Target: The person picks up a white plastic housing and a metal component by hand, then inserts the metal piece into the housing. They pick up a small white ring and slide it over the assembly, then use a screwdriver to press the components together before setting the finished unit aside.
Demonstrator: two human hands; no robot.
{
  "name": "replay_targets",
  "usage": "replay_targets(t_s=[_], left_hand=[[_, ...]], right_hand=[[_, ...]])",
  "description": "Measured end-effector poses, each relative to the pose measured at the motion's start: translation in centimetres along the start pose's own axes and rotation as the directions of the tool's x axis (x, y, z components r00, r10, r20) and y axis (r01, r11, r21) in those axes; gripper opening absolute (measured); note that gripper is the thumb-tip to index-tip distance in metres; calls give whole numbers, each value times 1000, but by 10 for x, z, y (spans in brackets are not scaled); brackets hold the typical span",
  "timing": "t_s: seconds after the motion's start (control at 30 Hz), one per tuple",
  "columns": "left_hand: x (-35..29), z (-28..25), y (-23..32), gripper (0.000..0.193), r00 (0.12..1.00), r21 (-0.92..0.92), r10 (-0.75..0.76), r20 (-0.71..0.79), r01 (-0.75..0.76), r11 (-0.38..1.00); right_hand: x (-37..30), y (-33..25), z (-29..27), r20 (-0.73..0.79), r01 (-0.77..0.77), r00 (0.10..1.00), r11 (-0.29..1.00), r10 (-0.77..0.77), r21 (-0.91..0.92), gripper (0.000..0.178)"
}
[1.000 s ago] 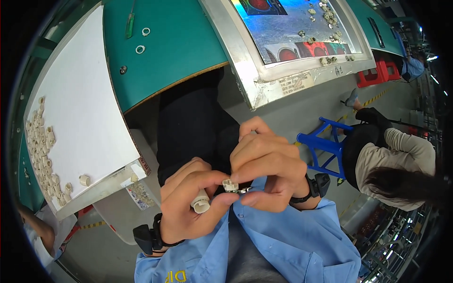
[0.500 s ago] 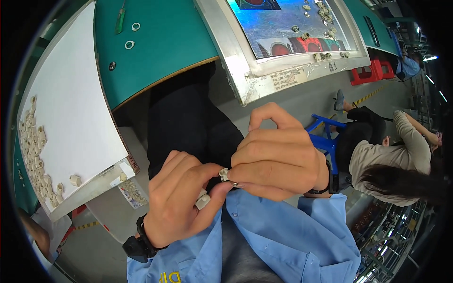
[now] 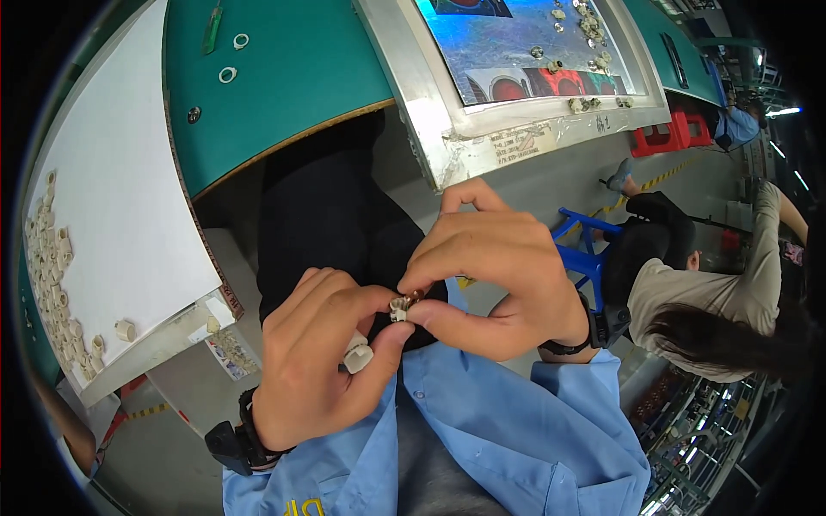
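Over my lap, my left hand [image 3: 314, 357] pinches a small cream plastic part [image 3: 398, 310] between thumb and forefinger. A second piece, a white plastic cap [image 3: 358, 357], is tucked in the same hand behind the thumb. My right hand [image 3: 499, 271] meets the small part from the other side, its thumb tip against it. Between the right thumb and forefinger shows a tiny brownish, shiny piece [image 3: 416, 297], too small to name. Both hands are closed, and their fingertips almost touch.
Several cream plastic caps [image 3: 58, 297] lie on a white board [image 3: 129, 172] at left. Two white rings [image 3: 227, 75] and a green-handled screwdriver [image 3: 212, 30] rest on the green table [image 3: 284, 77]. A framed panel [image 3: 422, 129] holds small parts. At right, a person [image 3: 697, 288] sits near a blue stool [image 3: 585, 258].
The right hand's fingers have lifted and arched away from its thumb, uncovering more of the small part and the brownish piece. The left hand keeps its pinch. The whole view has shifted slightly.
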State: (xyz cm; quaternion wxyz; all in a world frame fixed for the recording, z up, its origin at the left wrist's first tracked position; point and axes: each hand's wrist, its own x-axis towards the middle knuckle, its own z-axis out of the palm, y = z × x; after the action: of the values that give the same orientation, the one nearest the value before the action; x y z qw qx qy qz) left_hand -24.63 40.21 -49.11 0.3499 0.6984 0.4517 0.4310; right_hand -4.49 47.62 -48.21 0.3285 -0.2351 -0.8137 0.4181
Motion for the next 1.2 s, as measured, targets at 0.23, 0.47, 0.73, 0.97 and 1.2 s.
replay_targets(t_s=[0.23, 0.47, 0.73, 0.97, 1.2], left_hand=[[-4, -2, -3, 24, 999, 18, -48, 1, 48, 999], [-8, -4, -6, 22, 999, 71, -39, -2, 39, 997], [-16, -1, -4, 37, 983, -148, -181, -12, 177, 973], [-34, 7, -20, 41, 964, -691, -255, -78, 132, 711], [-26, 6, -22, 43, 980, -348, 20, -200, -90, 933]], right_hand=[[2, -3, 4, 46, -68, 997, 997, 66, 33, 21], [0, -4, 6, 83, -95, 992, 995, 92, 32, 21], [-1, 5, 11, 23, -139, 990, 985, 137, 102, 19], [-9, 13, 24, -143, -33, 987, 967, 71, 252, 20], [-4, 12, 49, -385, 252, 906, 956, -177, 154, 25]])
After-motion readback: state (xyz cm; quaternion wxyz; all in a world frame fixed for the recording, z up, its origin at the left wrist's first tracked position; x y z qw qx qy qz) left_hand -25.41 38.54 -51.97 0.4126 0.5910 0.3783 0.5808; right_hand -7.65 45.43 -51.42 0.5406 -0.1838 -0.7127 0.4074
